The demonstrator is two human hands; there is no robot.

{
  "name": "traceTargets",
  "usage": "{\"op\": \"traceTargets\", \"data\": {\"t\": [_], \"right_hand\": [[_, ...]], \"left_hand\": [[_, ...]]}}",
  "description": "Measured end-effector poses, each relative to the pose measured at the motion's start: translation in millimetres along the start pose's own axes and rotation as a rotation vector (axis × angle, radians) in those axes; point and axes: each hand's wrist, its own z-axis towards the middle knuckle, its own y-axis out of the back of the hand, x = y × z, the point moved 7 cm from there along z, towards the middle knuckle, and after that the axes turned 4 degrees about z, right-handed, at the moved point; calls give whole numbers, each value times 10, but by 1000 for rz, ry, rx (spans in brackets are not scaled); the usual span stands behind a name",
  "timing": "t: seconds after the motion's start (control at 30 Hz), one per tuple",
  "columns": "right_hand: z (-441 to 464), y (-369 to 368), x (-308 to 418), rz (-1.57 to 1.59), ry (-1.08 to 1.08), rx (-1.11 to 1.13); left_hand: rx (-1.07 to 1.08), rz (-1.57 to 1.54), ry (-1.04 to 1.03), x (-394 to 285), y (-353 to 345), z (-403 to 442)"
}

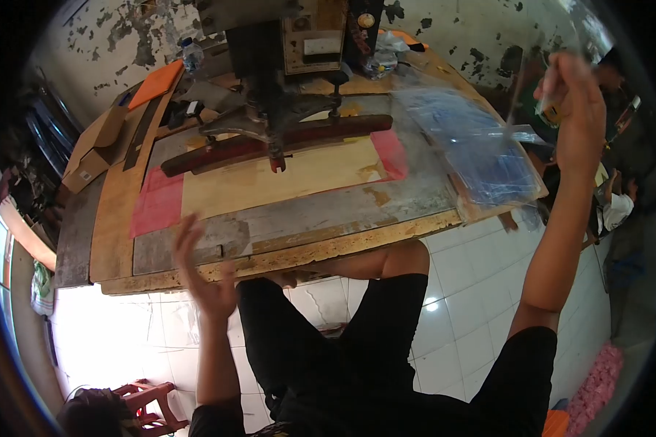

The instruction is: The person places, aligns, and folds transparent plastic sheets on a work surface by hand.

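My left hand (210, 280) hovers at the front edge of the worktable, slightly blurred, with its fingers apart and nothing in them. My right hand (576, 95) is raised at the upper right, its fingers pinched together on a clear plastic sheet (594, 36) whose outline is hard to follow. Below and left of that hand lies a stack of clear plastic sheets (481, 156) on the table's right side. In the middle, a press machine (259, 120) holds a long dark bar over a yellowish strip (270, 182) with pink ends.
An open cardboard box (95, 149) and an orange sheet (155, 84) sit at the table's left. A plastic bottle (192, 54) stands behind. A red stool (149, 404) is on the tiled floor at lower left. Other people (616, 200) are at the right.
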Motion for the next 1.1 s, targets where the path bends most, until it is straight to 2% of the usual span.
{"op": "traceTargets", "data": {"t": [0.07,0.1,0.17,0.23,0.27,0.33,0.37,0.4,0.43,0.47,0.53,0.57,0.6,0.67,0.7,0.73,0.83,0.87,0.93,0.97,1.0,1.03,1.07,1.1], "right_hand": [[30,-149,305,218,94,81],[50,-172,394,301,132,208],[86,-177,504,390,126,229],[70,-226,652,483,110,341],[30,-237,758,487,117,346],[-41,-335,869,664,-19,409],[-37,-295,894,717,6,478],[-36,-253,917,770,29,549],[-23,-58,908,731,90,385],[-7,57,895,749,109,403],[29,290,869,785,147,441],[79,456,763,745,169,296],[117,521,702,820,154,290],[196,650,580,970,126,277],[215,599,574,1031,133,349],[225,557,575,1065,139,385],[190,202,746,1215,83,578],[169,93,813,1252,61,632],[111,-98,1020,1235,59,678],[73,-244,1166,1225,57,696],[119,-315,1254,965,100,115],[8,-152,1289,659,140,-443],[98,75,1147,652,141,-441],[328,149,993,999,125,125]], "left_hand": [[241,-108,-89,-389,-323,222],[354,-168,-140,-626,-516,336],[405,-313,-187,-1060,-837,516],[339,-471,-241,-1395,-1078,592],[331,-466,-241,-1521,-1163,638],[206,-390,-344,-1745,-1160,697],[201,-389,-342,-1717,-1182,671],[238,-434,-285,-1636,-1265,626],[274,-480,-229,-1587,-1313,601],[267,-480,-230,-1576,-1251,587],[332,-328,41,-1347,-1084,588],[385,-250,90,-1311,-991,607],[383,-244,97,-1249,-905,630],[450,-210,-266,-1380,-784,652],[546,-125,-244,-1372,-778,630],[548,-120,-244,-1397,-769,608],[441,-114,-224,-1432,-734,613],[363,-60,-348,-1457,-740,596],[274,-13,-469,-1370,-872,451],[413,-226,-375,-1212,-1081,298],[552,-440,-277,-1148,-1225,179],[549,-449,-277,-1181,-1224,146],[666,-703,1,-1103,-1304,99],[770,-950,292,-1041,-1398,9]]}}
